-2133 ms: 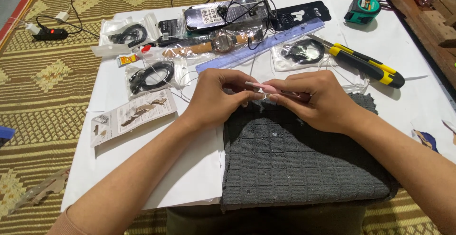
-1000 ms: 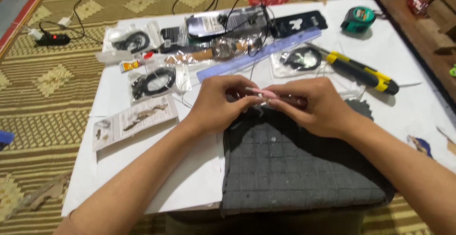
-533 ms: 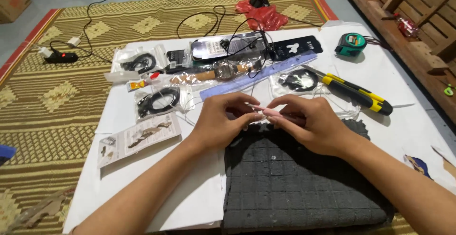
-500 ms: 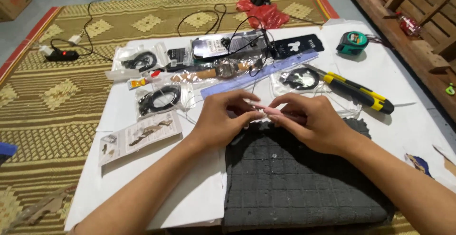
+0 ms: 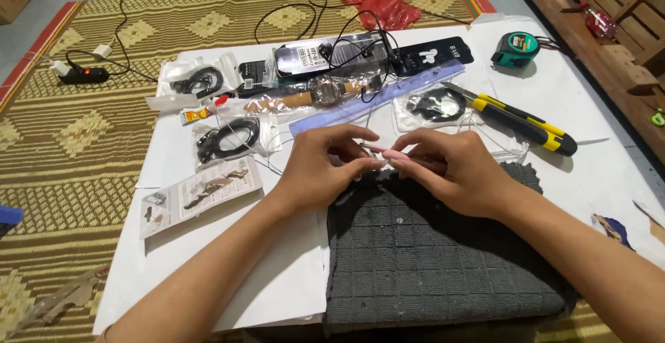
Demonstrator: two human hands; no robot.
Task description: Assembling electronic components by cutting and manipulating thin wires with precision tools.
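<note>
My left hand (image 5: 324, 168) and my right hand (image 5: 458, 174) meet at the far edge of a dark grey checked cloth (image 5: 429, 260). Both pinch a small pink object (image 5: 397, 154) between fingertips and thumbs, and the fingers hide most of it. A thin pale thread or wire (image 5: 273, 142) runs off to the left of the hands. The cloth lies on a white sheet (image 5: 277, 280) on the floor.
Beyond the hands lie a clear ruler (image 5: 415, 83), a wristwatch in plastic (image 5: 325, 93), bags of black cables (image 5: 225, 138), a yellow-black utility knife (image 5: 526, 125) and a green tape measure (image 5: 516, 48). A carded small item (image 5: 201, 194) lies left. A power strip (image 5: 86, 75) sits on the woven mat.
The view has tilted up and shows more of the mat beyond the sheet. Both hands stay together at the cloth's far edge, still pinching the pink object.
</note>
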